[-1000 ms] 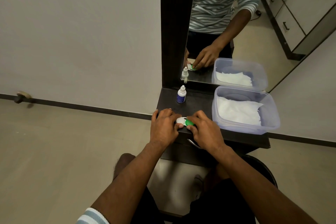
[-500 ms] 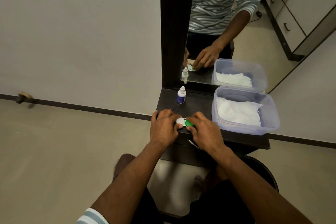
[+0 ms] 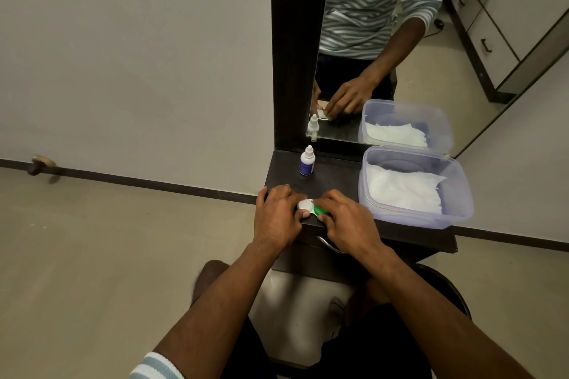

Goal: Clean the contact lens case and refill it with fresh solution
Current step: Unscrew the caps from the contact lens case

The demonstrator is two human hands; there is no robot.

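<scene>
The contact lens case [image 3: 311, 207] lies at the front edge of the dark shelf [image 3: 332, 172], one cap white and the other green. My left hand [image 3: 277, 215] grips its white end. My right hand [image 3: 348, 218] pinches the green cap, and its fingers hide most of that cap. A small white solution bottle [image 3: 306, 161] with a blue label stands upright and capped at the back left of the shelf, apart from both hands.
A clear plastic tub [image 3: 458, 194] holding white tissues fills the shelf's right side, close to my right hand. A mirror [image 3: 385, 40] rises behind the shelf. A metal drawer handle [image 3: 329, 244] sits below the shelf's front edge.
Both hands stay on the case at the same spot. The fingers shift only slightly, and a bit more of the white cap shows.
</scene>
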